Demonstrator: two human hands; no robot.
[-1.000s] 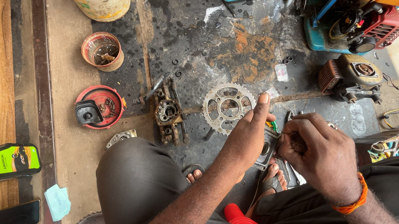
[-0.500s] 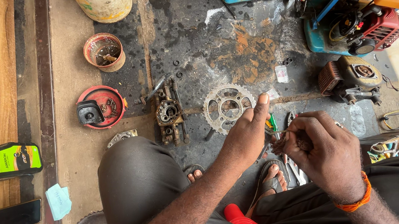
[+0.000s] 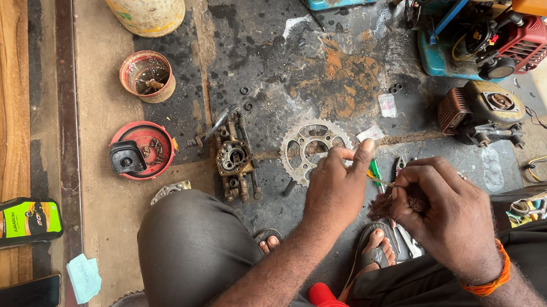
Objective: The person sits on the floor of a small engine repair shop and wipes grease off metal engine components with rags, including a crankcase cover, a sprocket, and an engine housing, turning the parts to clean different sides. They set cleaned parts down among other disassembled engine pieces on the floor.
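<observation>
Guy's left hand (image 3: 335, 191) has shifted over and now pinches a thin wire (image 3: 381, 181) that the right hand (image 3: 447, 211), fisted around a dark little part (image 3: 386, 205), holds above the sprocket (image 3: 311, 148), so both hands are working together now.

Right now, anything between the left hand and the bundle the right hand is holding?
Nothing visible. The left hand pinches a thin strand that runs straight to the dark fibrous bundle gripped in the right hand. The gap between the hands is clear; the sprocket lies beyond them.
</observation>
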